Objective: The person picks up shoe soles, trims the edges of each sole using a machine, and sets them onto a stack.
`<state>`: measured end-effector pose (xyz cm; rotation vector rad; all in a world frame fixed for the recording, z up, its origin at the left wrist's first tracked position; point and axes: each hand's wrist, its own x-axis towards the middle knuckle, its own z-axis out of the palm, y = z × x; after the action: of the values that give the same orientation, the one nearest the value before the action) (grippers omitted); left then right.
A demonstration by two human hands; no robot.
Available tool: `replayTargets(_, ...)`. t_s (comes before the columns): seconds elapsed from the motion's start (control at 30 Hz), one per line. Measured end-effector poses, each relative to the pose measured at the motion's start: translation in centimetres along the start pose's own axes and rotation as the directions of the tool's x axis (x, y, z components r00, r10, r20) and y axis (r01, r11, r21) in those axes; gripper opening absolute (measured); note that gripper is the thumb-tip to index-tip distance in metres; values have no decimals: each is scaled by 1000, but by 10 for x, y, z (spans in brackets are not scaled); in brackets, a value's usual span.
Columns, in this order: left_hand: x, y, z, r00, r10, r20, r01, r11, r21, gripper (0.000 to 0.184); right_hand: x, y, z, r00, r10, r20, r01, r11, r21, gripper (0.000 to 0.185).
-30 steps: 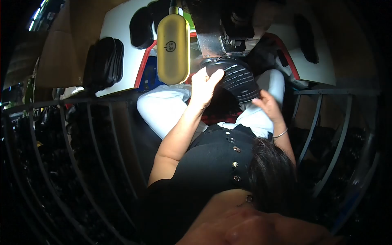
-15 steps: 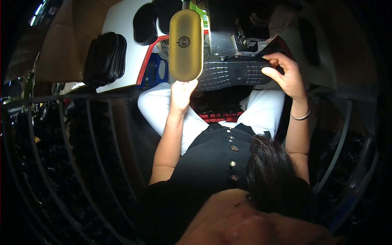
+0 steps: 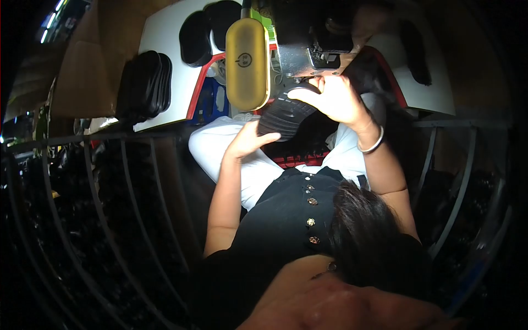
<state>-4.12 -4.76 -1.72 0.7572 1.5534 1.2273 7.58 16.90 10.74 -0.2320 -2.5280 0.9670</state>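
A black shoe sole (image 3: 286, 116) with pale lines across it is held between my two hands, slanting and slightly bent above my lap. My left hand (image 3: 246, 141) grips its lower left end, with the thumb on the near face. My right hand (image 3: 336, 100) holds the upper right end, thumb on top and fingers partly hidden behind it. Just beyond my right fingers is a dark metal machine (image 3: 300, 58). A yellow oval lamp (image 3: 247, 66) hangs in front of the machine's left side, above my left hand.
To the left, a stack of black soles (image 3: 147, 85) stands on a white table (image 3: 179, 102) with a red edge. More black pieces (image 3: 196, 38) lie farther back. Another dark piece (image 3: 415, 52) rests on the right tabletop. Metal railings (image 3: 129, 181) flank my seat.
The sole has turned from lying level beneath the machine to a slant, nearer my left hand. My right hand has moved left, and my left hand has come down from behind the lamp.
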Motion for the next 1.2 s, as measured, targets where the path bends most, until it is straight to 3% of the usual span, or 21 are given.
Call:
replayTargets(0.03,7,19,15,997,57,-44,-60,996,-65,33,0,20,19,920,-348,-183,326,935,-141,37)
replayTargets(0.1,16,70,42,966,196,-170,-216,970,-107,32,-3,24,25,897,-389,-213,329,905,-268,35)
replayTargets(0.17,27,97,47,849,467,-249,-455,884,109,33,-8,16,23,981,87,-172,-65,990,129,35)
replayTargets(0.27,-7,129,-4,949,173,-264,-8,849,528,43,-12,38,-25,971,217,-100,-184,947,262,42)
replayTargets(0.3,-30,139,-13,891,177,-418,-48,953,300,35,-15,74,-42,943,206,-262,-189,978,88,43)
replayTargets(0.33,-50,151,-36,892,228,-392,-171,970,174,25,-19,118,-63,897,165,-410,-217,973,-84,45)
replayTargets(0.37,-61,147,-56,751,424,-506,-343,906,250,18,-27,152,-90,831,-48,-554,-316,779,-542,45)
replayTargets(0.4,-79,147,-86,676,416,-608,-101,870,483,17,-36,187,-119,848,-22,-530,-295,810,-507,50)
replayTargets(0.47,-75,169,-94,499,710,-497,-250,667,701,18,-63,264,-135,842,35,-538,-440,622,-648,52)
replayTargets(0.53,-49,174,-102,479,664,-573,151,581,800,25,-76,290,-136,836,227,-499,-529,575,-625,53)
replayTargets(0.6,3,131,-137,511,618,-598,-260,774,578,28,-79,289,-130,836,184,-517,-514,595,-618,46)
replayTargets(0.67,39,88,-166,609,623,-490,-118,682,721,34,-82,290,-129,835,195,-515,-508,633,-584,44)
replayTargets(0.73,40,110,-132,709,629,-319,84,374,923,40,-84,278,-130,859,159,-487,-479,585,-654,40)
replayTargets(0.77,43,105,-137,709,617,-341,65,425,903,43,-84,269,-130,869,145,-473,-466,558,-686,38)
replayTargets(0.87,44,89,-135,617,735,-282,100,283,954,42,-81,256,-129,868,115,-483,-432,655,-620,29)
replayTargets(0.9,44,84,-123,466,874,-140,-24,171,985,37,-79,251,-129,878,34,-478,-377,664,-646,27)
replayTargets(0.97,40,76,-79,371,899,-231,-91,283,955,30,-71,237,-132,878,-132,-459,-262,670,-694,22)
replayTargets(1.0,27,78,-47,471,774,-422,-19,488,873,25,-64,215,-137,874,-179,-452,-211,697,-686,22)
replayTargets(1.07,20,79,1,569,667,-481,-306,714,629,21,-56,137,-144,860,-259,-440,-112,746,-657,22)
replayTargets(1.17,18,73,58,587,744,-320,-460,632,624,19,-60,45,-140,905,-257,-340,38,844,-535,23)
replayTargets(1.2,20,78,76,503,829,-246,-576,533,620,30,-63,24,-134,933,-205,-296,65,905,-421,22)
